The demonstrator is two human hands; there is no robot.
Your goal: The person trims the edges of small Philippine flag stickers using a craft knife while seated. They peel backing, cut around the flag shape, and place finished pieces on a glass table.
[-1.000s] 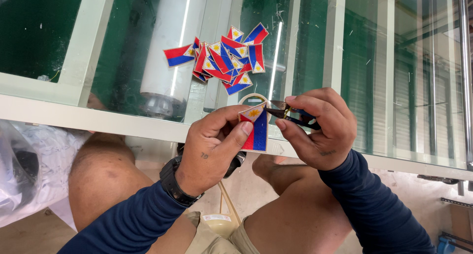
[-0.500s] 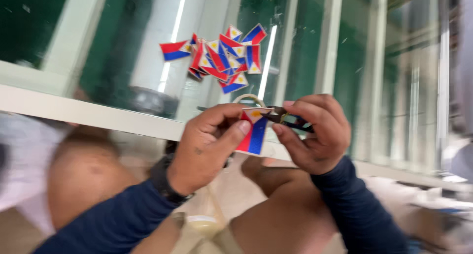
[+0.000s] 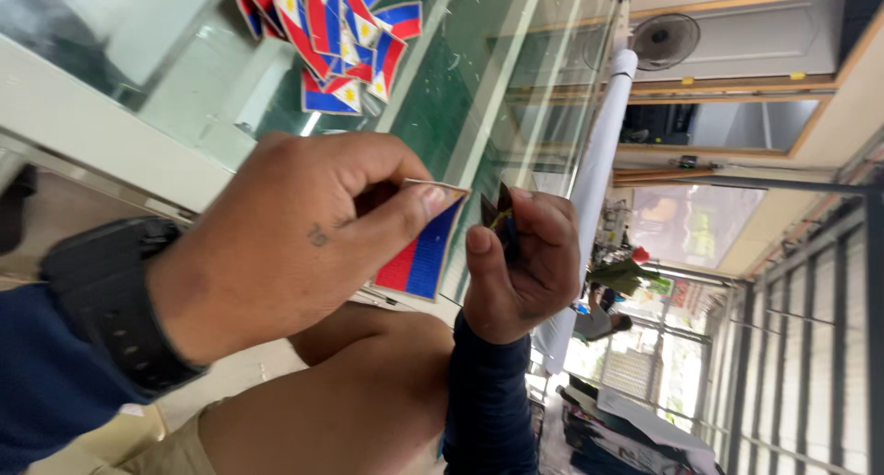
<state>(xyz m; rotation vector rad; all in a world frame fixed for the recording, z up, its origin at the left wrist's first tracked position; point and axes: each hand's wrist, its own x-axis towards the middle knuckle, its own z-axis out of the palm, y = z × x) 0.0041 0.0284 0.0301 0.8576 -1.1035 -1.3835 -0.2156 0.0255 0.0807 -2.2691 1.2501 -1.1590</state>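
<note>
My left hand [image 3: 285,236] pinches a small flag patch [image 3: 424,254], red and blue with a pale edge, between thumb and fingers. A black watch sits on that wrist. Close beside it, my right hand [image 3: 520,263] grips a small dark pair of scissors [image 3: 502,219], its tip next to the patch's upper edge. Both hands are held up close above my bare knees. A pile of several similar red, blue and white patches [image 3: 331,42] lies on the glass table top [image 3: 479,88] beyond the hands.
The glass table has a pale frame edge [image 3: 101,134] right behind my left hand. A white roll [image 3: 599,180] leans at the table's far side. A fan [image 3: 665,39], a doorway and dark metal bars [image 3: 810,346] fill the right side.
The view has swung and closed in on the hands, which now fill the frame. Both hands keep their hold on the patch and the scissors. The pile has shifted to the upper left.
</note>
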